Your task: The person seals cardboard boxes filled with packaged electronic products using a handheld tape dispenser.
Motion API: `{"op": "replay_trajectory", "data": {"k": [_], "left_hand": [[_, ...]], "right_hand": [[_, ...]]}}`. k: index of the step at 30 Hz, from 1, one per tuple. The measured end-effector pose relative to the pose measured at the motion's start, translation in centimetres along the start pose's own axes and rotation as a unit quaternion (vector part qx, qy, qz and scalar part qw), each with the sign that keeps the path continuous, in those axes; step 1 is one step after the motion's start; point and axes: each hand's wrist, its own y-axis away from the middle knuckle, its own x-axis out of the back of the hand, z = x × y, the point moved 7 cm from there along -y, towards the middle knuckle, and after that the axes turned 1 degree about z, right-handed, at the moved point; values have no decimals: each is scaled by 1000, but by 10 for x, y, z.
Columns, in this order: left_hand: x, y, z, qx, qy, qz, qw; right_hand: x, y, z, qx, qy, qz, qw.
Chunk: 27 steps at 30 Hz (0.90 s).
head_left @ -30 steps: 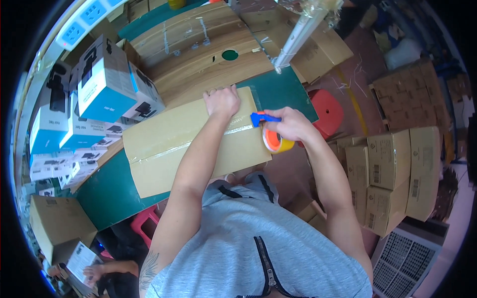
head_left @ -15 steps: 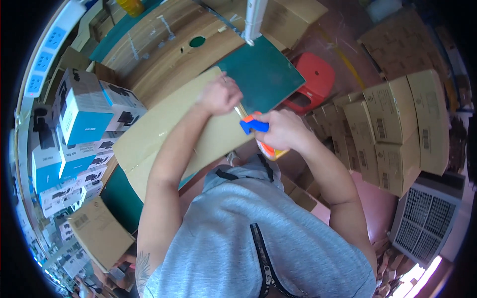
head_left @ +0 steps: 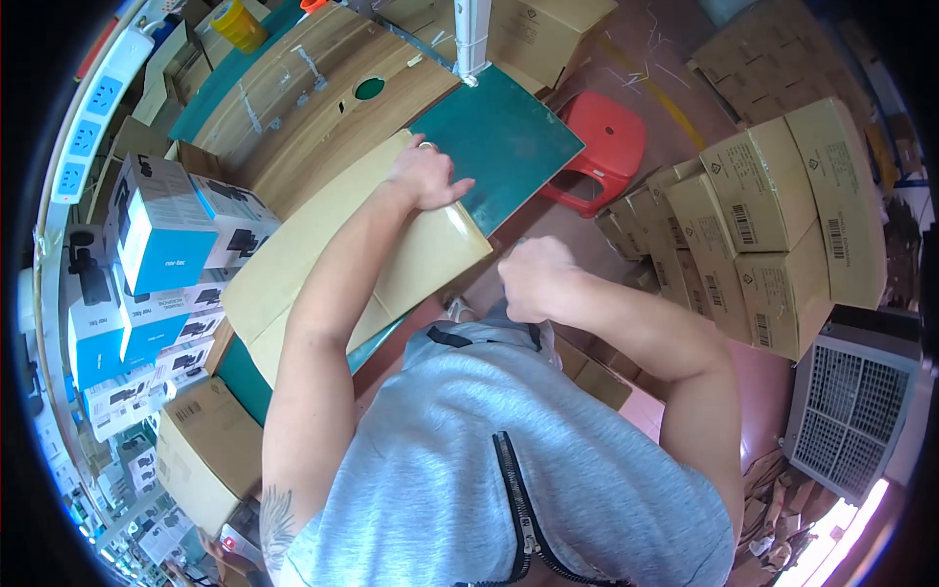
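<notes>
A brown cardboard carton (head_left: 323, 240) lies slantwise over the table, with a shiny strip of tape near its right end. My left hand (head_left: 423, 179) rests on that end, fingers toward the far edge and thumb stretched out to the right. It presses on the carton without grasping it. My right hand (head_left: 536, 279) is closed in front of my waist, apart from the carton's near right corner. It holds the tape dispenser, almost wholly hidden by the hand; only a bit of blue shows at the fingers.
The table has a green mat (head_left: 509, 147) and a wooden board (head_left: 293, 127) with a round hole. White-and-blue product boxes (head_left: 161, 249) are stacked at left. A red stool (head_left: 606, 142) stands beyond the table's right end, and stacked cartons (head_left: 773, 235) rise at right. A white post (head_left: 472, 39) stands at the far edge.
My right hand has moved down toward my waist, away from the carton's end, turning so the orange and blue dispenser is mostly hidden. My left hand's thumb has spread out on the carton.
</notes>
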Motion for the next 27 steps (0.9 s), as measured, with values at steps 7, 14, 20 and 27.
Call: {"op": "replay_trajectory", "data": {"k": [7,14,20,27], "left_hand": [[-43,53,120,-108,-200,-89,970],[-90,26,149,-100,-283,-267,916],[29,4,37,134,-93,-101,981],[11,-43,-38,238,-21,-273,932]], "right_hand": [[-87,-57,74,-98,-140,16,985],[-167,-25,150,-212,-495,73,840],[-250,-10,183,-196,-741,181,616],[-226,-20,185,-154,-794,170,563]]}}
